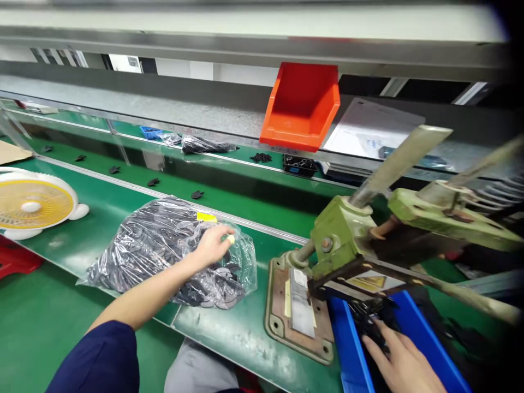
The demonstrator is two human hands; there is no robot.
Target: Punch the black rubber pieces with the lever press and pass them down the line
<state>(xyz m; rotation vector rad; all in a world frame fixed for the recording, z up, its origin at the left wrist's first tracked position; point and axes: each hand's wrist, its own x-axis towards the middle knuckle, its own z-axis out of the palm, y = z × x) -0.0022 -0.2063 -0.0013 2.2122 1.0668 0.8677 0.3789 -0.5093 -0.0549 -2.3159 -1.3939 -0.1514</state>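
Observation:
My left hand point(213, 246) reaches into the mouth of a clear plastic bag point(159, 245) full of black parts lying on the green bench; its fingers are curled in a pinch with a pale finger cot at the tip, on something I cannot make out. My right hand point(403, 363) rests in a blue bin point(347, 344) at the lower right, fingers stretched over black parts point(370, 322). A green hand press point(347, 234) on a metal base plate point(282, 322) stands between the two hands.
A green conveyor belt point(229, 202) carries small black parts point(197, 194) behind the bench. An orange bin point(301, 106) hangs on the rail above. A yellow-and-white fan point(33, 204) and a red object point(16, 259) sit at the left. The press lever point(401, 161) juts up right.

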